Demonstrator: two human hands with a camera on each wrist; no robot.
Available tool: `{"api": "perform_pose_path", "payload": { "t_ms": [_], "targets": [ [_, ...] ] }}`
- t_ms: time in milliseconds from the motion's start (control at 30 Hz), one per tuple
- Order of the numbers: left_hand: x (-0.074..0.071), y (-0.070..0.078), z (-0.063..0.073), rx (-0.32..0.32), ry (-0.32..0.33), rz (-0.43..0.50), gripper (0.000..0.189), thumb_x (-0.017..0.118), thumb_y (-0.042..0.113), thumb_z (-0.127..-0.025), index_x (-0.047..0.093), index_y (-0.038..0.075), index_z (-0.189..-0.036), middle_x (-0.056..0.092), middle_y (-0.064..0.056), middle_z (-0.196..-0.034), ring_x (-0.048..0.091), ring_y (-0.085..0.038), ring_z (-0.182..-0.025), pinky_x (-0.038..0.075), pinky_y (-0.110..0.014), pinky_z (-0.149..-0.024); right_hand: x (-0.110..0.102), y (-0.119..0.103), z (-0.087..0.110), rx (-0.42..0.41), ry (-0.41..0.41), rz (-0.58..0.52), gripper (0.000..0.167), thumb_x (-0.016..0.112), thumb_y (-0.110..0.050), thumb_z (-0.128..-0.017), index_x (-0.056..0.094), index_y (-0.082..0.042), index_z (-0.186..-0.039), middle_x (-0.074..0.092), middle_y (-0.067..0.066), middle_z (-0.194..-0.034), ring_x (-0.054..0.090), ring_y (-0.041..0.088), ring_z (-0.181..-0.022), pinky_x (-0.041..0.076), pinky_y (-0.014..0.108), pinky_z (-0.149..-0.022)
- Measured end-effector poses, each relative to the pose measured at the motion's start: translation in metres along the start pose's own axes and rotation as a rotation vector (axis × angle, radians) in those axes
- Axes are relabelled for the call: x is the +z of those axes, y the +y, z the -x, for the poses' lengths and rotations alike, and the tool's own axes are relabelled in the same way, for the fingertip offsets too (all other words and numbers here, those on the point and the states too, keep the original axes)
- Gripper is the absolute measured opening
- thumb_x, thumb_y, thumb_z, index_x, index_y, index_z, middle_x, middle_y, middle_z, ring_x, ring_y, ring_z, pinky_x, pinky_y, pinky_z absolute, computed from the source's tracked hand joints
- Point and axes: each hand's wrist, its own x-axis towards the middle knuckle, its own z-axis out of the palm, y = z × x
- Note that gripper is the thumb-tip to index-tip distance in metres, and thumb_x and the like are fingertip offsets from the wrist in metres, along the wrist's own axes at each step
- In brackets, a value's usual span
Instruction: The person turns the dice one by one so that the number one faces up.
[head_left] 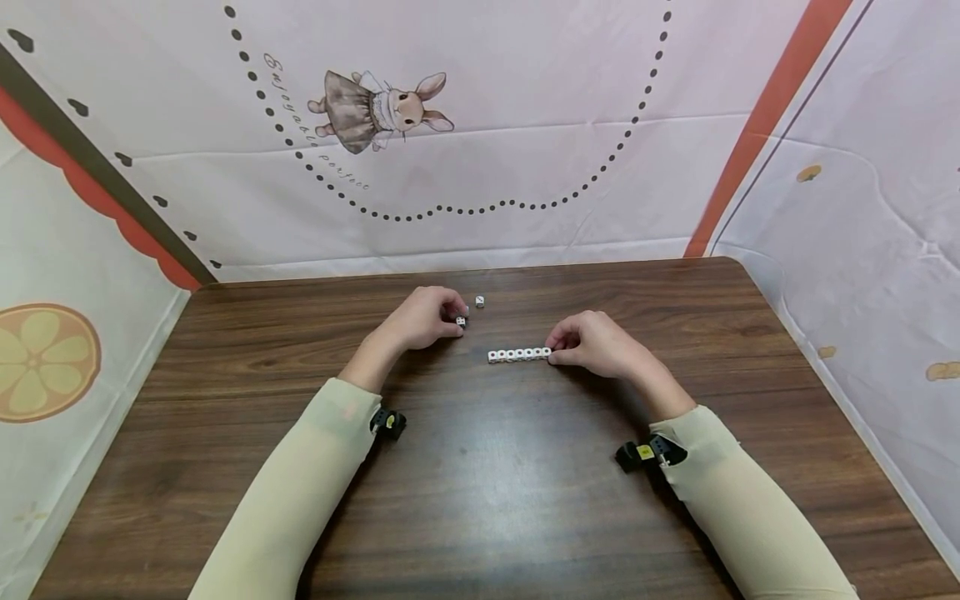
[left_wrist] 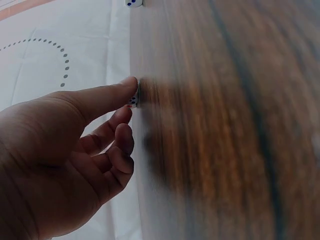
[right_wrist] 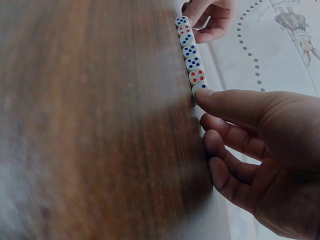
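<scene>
A straight row of white dice (head_left: 519,354) with red and blue pips lies on the wooden table. At its right end, my right hand (head_left: 596,343) pinches the last die (right_wrist: 199,88) between thumb and fingers; the other dice (right_wrist: 191,50) extend beyond it in the right wrist view. My left hand (head_left: 429,318), behind and left of the row, pinches a separate die (head_left: 461,322) between thumb and index finger. That die (left_wrist: 133,101) is partly covered by the thumb in the left wrist view. Just beyond the left fingertips sits another loose die (head_left: 480,302).
The brown wood-grain table (head_left: 480,500) ends at a back edge close behind the loose die. A pale printed cloth (head_left: 525,100) with a rabbit figure (head_left: 375,108) hangs behind it and along the sides. Black wrist cameras (head_left: 388,422) sit at both sleeves.
</scene>
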Motion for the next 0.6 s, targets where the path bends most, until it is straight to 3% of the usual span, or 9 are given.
{"api": "perform_pose_path", "payload": {
  "t_ms": [267, 600],
  "targets": [
    [0.0010, 0.0016, 0.0010, 0.030, -0.046, -0.012, 0.016, 0.082, 0.008, -0.093, 0.078, 0.011, -0.108, 0.071, -0.001, -0.095, 0.064, -0.020, -0.094, 0.049, -0.039, -0.091, -0.0003, -0.0005, 0.0003, -0.003, 0.000, 0.006, 0.008, 0.086, -0.015, -0.091, 0.080, -0.013, -0.097, 0.073, -0.006, -0.085, 0.066, 0.013, -0.081, 0.053, 0.037, -0.077],
    [0.0009, 0.0010, 0.0039, 0.052, -0.045, -0.030, 0.012, 0.082, 0.008, -0.092, 0.076, 0.010, -0.102, 0.066, 0.000, -0.087, 0.060, -0.018, -0.086, 0.048, -0.037, -0.085, -0.0007, -0.0012, 0.0006, 0.000, -0.002, 0.006, 0.008, 0.086, -0.015, -0.091, 0.080, -0.013, -0.097, 0.073, -0.007, -0.085, 0.067, 0.012, -0.081, 0.053, 0.037, -0.077]
  ]
}}
